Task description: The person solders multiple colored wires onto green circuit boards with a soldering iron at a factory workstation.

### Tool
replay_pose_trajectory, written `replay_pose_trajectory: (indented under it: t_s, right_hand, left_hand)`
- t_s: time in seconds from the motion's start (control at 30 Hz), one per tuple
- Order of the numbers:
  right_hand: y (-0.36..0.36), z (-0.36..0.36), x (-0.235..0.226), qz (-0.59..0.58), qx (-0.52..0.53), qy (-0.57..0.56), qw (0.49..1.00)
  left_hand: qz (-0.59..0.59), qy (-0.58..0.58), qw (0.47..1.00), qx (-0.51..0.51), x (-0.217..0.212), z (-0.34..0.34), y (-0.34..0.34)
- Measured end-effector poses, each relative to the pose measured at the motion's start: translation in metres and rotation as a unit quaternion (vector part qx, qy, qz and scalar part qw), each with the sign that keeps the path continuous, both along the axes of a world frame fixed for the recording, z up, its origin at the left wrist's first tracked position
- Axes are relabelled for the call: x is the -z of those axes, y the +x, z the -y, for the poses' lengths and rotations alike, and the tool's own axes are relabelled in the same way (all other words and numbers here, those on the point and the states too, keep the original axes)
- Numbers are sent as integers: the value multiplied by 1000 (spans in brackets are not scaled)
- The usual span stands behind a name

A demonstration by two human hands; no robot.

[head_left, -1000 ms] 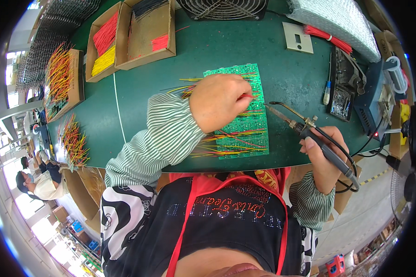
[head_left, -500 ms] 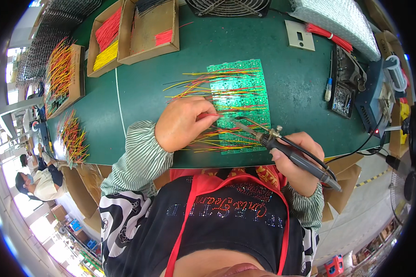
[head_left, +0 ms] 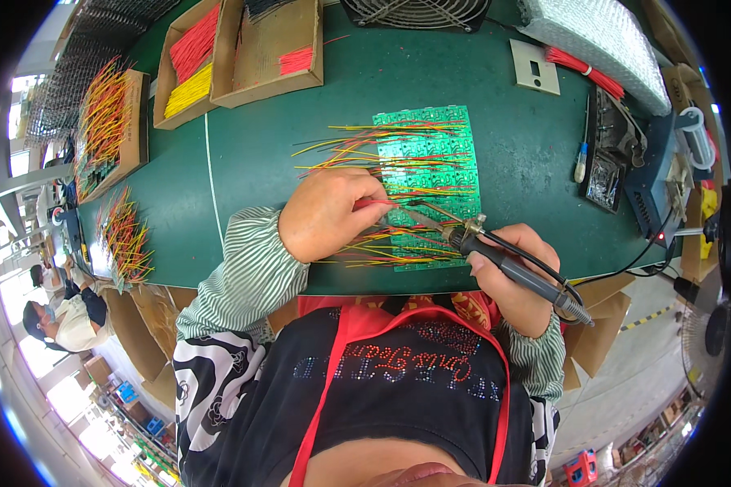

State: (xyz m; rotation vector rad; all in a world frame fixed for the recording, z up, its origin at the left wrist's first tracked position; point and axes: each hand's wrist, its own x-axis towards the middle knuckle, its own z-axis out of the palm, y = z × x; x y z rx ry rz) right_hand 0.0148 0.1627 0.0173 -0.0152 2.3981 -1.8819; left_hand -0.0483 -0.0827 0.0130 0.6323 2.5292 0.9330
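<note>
A green circuit board panel (head_left: 468,175) lies on the bench, with rows of red, yellow and black wires (head_left: 351,144) sticking out past its left edge. Over its left side my left hand (head_left: 326,217) pinches a red wire (head_left: 377,202) between thumb and fingers. My right hand (head_left: 518,280) grips a soldering iron (head_left: 521,271) that has a thin feed tube fixed alongside. The iron's tip is close to the wire end at my left fingertips; whether they touch is too small to tell.
Cardboard trays of red and yellow wires (head_left: 188,91) stand at the back left. Wired boards in a box (head_left: 105,134) and a loose bundle (head_left: 124,243) are at far left. A fan (head_left: 418,11), a black tray (head_left: 605,158) and a blue soldering station (head_left: 651,191) line the back and right.
The soldering iron has moved left over the board, its tip now nearer my left fingertips. My left hand keeps its pinch on the red wire. The whole view has shifted slightly.
</note>
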Motion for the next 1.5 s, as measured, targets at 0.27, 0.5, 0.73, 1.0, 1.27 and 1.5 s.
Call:
replay_pose_trajectory:
  t_s: [0.27, 0.5, 0.73, 1.0, 1.27, 1.5]
  right_hand:
    - [2, -4, 0, 8, 10, -10, 1000]
    - [8, -14, -3, 34, 33, -9, 999]
    - [13, -18, -4, 37, 55, -12, 998]
    - [12, -17, 1, 51, 75, -32, 995]
    - [9, -17, 4, 37, 60, -22, 997]
    - [11, -22, -2, 37, 68, -17, 997]
  left_hand:
    - [2, -11, 1000, -5, -1, -2, -1]
    - [-8, -25, 1000, -9, -6, -3, 2]
    - [-101, -3, 995, 2, -20, -14, 6]
    - [-78, -38, 996, 22, -3, -25, 3]
    - [-85, -54, 995, 27, -2, -26, 2]
    - [-81, -63, 994, 29, -2, -27, 2]
